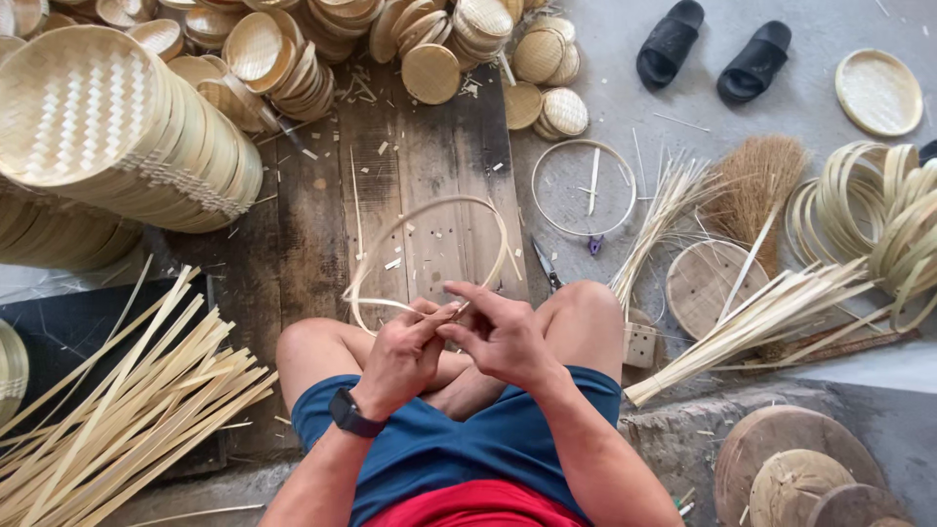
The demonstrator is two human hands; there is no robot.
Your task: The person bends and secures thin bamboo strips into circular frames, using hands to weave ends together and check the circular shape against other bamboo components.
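Bamboo strips (117, 410) lie fanned out at your near left, while above your knees your left hand (405, 356) and right hand (503, 332) pinch together the ends of a thin bamboo hoop (429, 249). The hoop curves away over the dark wooden board (303, 224); farther left stands a stack of woven trays (127, 127), and far right, black sandals (712, 49).
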